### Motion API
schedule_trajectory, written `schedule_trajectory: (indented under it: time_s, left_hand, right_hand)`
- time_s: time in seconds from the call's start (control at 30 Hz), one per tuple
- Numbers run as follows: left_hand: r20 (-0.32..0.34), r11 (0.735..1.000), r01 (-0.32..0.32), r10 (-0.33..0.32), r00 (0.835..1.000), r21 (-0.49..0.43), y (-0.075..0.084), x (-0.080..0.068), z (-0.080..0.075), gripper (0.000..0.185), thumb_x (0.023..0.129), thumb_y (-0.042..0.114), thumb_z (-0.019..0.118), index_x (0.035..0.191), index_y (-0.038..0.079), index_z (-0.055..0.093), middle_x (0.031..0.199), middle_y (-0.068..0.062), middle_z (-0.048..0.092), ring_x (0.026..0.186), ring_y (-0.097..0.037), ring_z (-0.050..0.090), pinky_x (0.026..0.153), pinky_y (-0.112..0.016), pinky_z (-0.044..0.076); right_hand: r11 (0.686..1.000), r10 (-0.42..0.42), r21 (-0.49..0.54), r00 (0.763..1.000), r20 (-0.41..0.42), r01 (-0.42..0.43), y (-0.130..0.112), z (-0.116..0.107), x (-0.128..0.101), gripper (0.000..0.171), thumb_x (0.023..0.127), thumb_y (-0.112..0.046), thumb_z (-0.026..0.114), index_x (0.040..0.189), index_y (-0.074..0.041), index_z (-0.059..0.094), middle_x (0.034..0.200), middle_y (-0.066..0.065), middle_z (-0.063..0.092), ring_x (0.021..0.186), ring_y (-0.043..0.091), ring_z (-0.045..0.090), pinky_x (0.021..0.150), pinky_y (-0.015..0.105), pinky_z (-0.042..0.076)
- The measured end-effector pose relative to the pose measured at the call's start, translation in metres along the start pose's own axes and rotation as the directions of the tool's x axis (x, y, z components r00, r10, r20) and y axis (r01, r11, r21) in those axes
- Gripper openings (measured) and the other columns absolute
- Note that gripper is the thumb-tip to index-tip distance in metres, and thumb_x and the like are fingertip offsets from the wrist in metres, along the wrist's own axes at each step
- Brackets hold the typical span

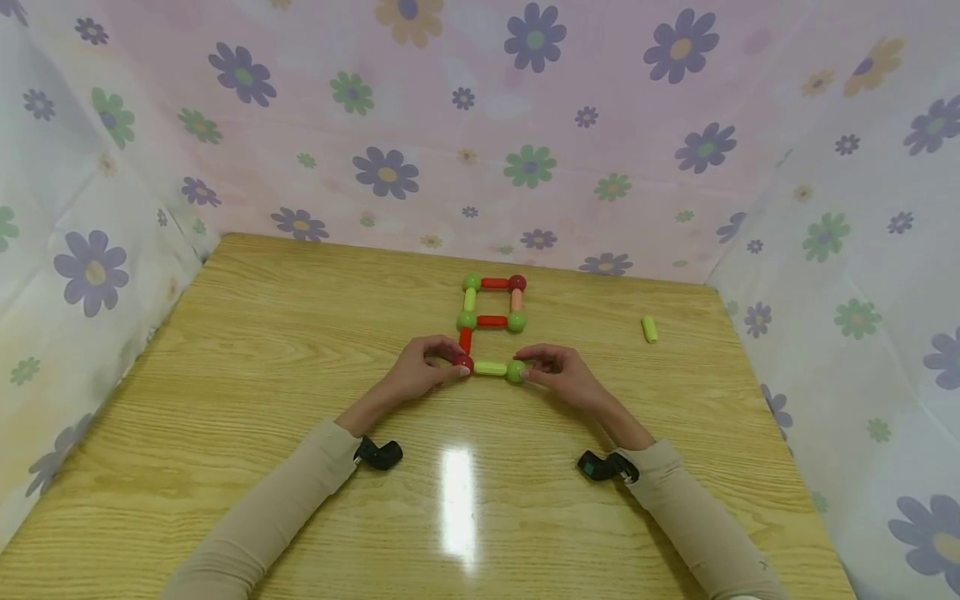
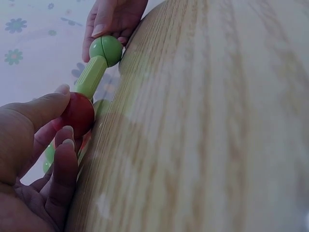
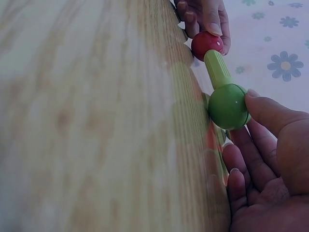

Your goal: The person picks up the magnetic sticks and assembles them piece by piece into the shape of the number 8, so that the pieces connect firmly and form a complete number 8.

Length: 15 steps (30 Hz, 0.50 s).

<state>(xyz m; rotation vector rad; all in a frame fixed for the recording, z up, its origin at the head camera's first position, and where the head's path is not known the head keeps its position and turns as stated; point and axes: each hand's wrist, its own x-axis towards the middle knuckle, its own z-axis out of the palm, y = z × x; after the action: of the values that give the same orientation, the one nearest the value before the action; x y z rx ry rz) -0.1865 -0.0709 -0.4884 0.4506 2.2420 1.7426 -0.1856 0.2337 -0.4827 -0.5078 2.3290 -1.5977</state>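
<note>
A figure of coloured rods and balls lies flat on the wooden table. My left hand pinches a dark red ball at its lower left corner. With thumb and fingers, my right hand holds a green ball at the lower right. Between these two balls runs a yellow-green rod. From the dark red ball a red rod leads up to another green ball. Above that, rods and balls form a closed square, with a red rod as its lower side.
A loose yellow-green rod lies on the table to the right of the figure. Behind and at both sides hangs a flowered cloth. Black wrist devices sit at both sleeves.
</note>
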Motion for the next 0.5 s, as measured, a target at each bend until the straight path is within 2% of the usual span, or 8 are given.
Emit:
schedule_trajectory:
  time_s: [0.13, 0.3, 0.5]
  left_hand:
    - [-0.002, 1.000, -0.005, 0.005, 1.000, 0.015, -0.001, 0.001, -0.001, 0.032, 0.089, 0.022, 0.082, 0.114, 0.007, 0.071, 0.109, -0.013, 0.071, 0.082, -0.018, 0.060, 0.064, -0.024, 0.048]
    - [-0.001, 1.000, -0.002, 0.002, 1.000, 0.026, -0.001, 0.000, -0.001, 0.029, 0.089, 0.022, 0.081, 0.112, 0.009, 0.071, 0.106, -0.009, 0.070, 0.078, -0.017, 0.059, 0.062, -0.024, 0.048]
    - [0.001, 1.000, 0.000, 0.000, 1.000, 0.023, -0.001, 0.000, -0.001, 0.027, 0.090, 0.022, 0.080, 0.112, 0.010, 0.071, 0.106, -0.007, 0.070, 0.076, -0.016, 0.059, 0.061, -0.024, 0.047]
  right_hand:
    - [1.000, -0.002, -0.007, 1.000, -0.006, 0.002, 0.000, 0.000, 0.000, 0.028, 0.097, -0.009, 0.070, 0.124, -0.002, 0.069, 0.111, 0.013, 0.068, 0.087, 0.013, 0.059, 0.074, 0.022, 0.049]
    - [1.000, 0.012, 0.005, 1.000, -0.010, -0.012, 0.000, -0.001, -0.001, 0.028, 0.099, -0.013, 0.068, 0.125, -0.003, 0.068, 0.121, 0.016, 0.068, 0.092, 0.012, 0.061, 0.079, 0.023, 0.050]
    - [0.993, 0.064, 0.108, 0.995, -0.080, -0.055, 0.004, -0.012, 0.000, 0.034, 0.105, -0.018, 0.060, 0.133, 0.000, 0.062, 0.130, 0.017, 0.066, 0.106, 0.011, 0.064, 0.089, 0.023, 0.053]
